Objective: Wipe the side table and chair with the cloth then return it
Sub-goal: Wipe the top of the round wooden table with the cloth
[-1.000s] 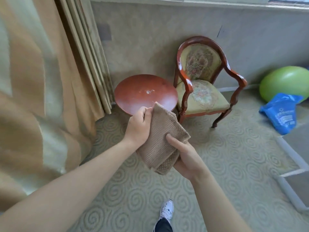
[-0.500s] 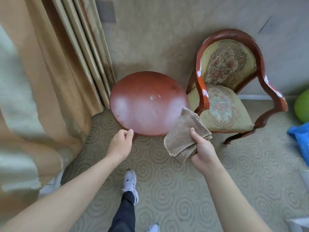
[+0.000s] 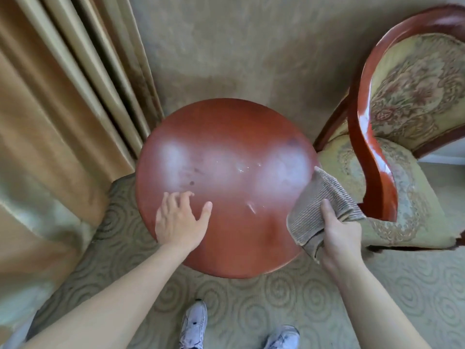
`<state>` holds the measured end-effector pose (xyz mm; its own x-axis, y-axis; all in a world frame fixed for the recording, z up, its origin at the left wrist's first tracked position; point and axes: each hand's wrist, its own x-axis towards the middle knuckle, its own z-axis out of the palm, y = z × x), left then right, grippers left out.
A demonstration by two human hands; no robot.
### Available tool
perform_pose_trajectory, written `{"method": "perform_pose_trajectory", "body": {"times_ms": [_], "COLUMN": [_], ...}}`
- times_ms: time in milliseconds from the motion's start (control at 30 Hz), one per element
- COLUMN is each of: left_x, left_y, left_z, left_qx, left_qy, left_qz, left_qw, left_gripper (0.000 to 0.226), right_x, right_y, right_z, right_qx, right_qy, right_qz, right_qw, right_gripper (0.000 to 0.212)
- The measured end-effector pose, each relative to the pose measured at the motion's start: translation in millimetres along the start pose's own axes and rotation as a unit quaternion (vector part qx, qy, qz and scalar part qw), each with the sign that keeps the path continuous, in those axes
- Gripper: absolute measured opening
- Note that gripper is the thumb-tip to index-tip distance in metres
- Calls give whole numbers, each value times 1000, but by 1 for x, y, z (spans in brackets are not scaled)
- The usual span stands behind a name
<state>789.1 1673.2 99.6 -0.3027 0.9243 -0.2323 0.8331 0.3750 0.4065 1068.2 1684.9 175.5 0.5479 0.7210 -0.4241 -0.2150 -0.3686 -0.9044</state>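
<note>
— The red wooden armchair with floral upholstery (image 3: 392, 157), beyond the right hand (image 3: 339, 238)?
— Cut off at the edge. And that hand hides part of the folded brown ribbed cloth (image 3: 319, 205).

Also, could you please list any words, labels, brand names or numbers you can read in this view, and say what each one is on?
None: no readable text shows anywhere in this view.
The side table, the cloth held in the right hand, the chair, the curtain, the carpet and the wall carry no writing.
The shoes bear only small dark marks, too blurred to read as a brand.
</note>
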Motion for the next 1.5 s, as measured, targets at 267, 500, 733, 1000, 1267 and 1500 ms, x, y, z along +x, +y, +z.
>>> {"method": "perform_pose_trajectory", "body": {"times_ms": [267,500,733,1000,1267,1500], "left_x": [81,89,91,91,93,93], "left_y": [-6,-3,1,5,1,-2], "left_z": [65,88,89,84,86,85], "left_qx": [57,126,150,164,141,114], "left_qy": [60,72,63,51,73,79], "left_qz": [31,18,23,24,38,41], "left_qw": [996,989,986,985,987,989], "left_gripper": [89,90,97,96,84,85], "right_x": [103,136,150,132,116,105], "right_y": [21,69,103,97,91,95], "right_z": [76,124,137,191,221,121], "right_qx": [-264,-440,-540,-513,-472,-521], "right_qy": [175,-49,-112,-230,-439,-454], "right_qz": [-219,-257,-295,-288,-289,-335], "right_qw": [923,859,780,775,708,641], "right_gripper": [47,60,71,56,49,51]}}
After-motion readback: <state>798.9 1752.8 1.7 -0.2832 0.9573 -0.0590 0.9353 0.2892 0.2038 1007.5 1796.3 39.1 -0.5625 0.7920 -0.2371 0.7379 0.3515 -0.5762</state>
